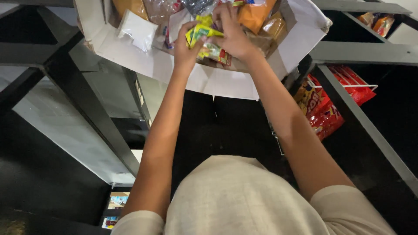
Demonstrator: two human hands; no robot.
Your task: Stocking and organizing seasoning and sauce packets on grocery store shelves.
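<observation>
In the white box (209,80), both hands gripping yellow-green sachets (201,32), long axis crosswise

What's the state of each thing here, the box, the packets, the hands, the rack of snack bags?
Cardboard box: open, flaps spread, full of packets.
Yellow-green packets: pinched in the left hand.
Right hand: closed on the same small packets inside the box.
Orange packet: lying loose in the box.
Red snack bags: standing in a wire rack.
</observation>
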